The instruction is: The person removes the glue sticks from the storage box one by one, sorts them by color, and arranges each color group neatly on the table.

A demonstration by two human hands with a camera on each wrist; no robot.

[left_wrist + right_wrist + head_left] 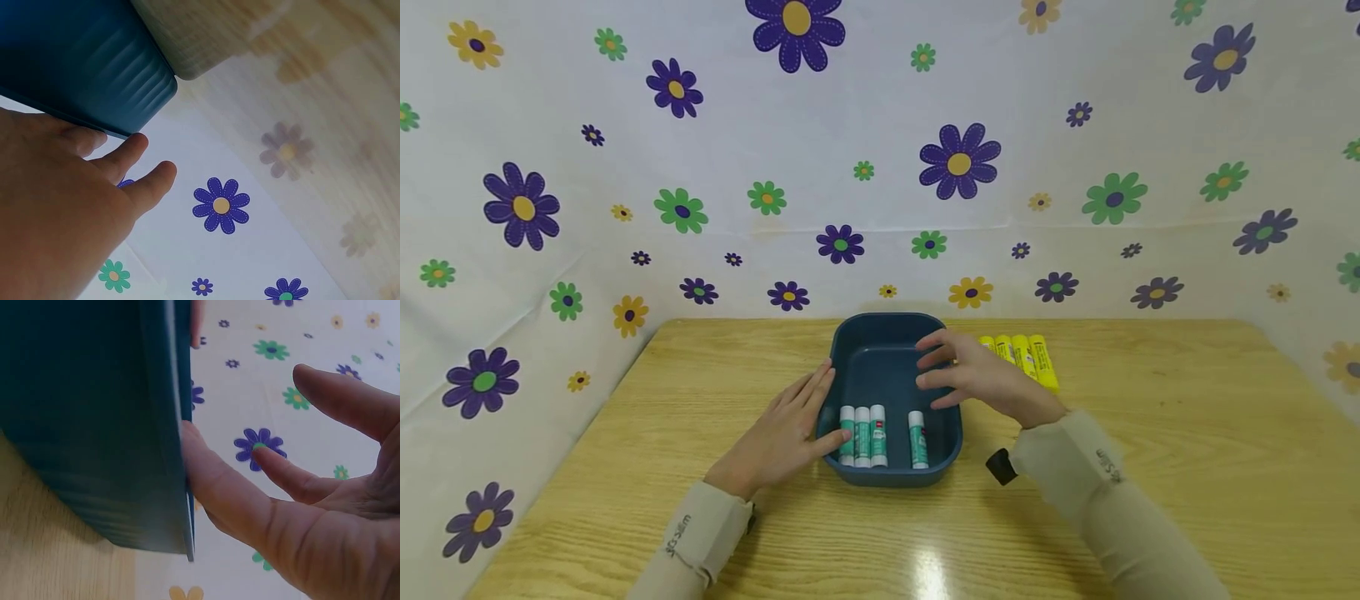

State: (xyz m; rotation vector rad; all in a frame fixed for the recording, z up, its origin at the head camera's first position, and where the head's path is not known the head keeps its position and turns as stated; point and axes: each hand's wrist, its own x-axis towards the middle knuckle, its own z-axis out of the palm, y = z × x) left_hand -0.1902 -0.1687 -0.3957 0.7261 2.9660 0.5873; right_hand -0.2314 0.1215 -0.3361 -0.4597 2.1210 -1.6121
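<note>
A dark blue plastic bin (887, 477) stands in the middle of the table. Along its near end inside lie three white-capped green glue sticks (862, 437) side by side at the left, and a single green glue stick (918, 440) apart at the right. My left hand (778, 437) rests at the bin's left rim, fingers extended, its thumb reaching over the rim beside the leftmost stick. Over the right rim is my right hand (981, 375), fingers spread and holding nothing. In the right wrist view, one finger (231, 494) lies right at the bin's edge.
Several yellow glue sticks (1024, 358) lie in a row on the wooden table (1150, 433), right of the bin and partly hidden by my right hand. A flower-patterned white cloth (865, 100) hangs behind the table and at its sides.
</note>
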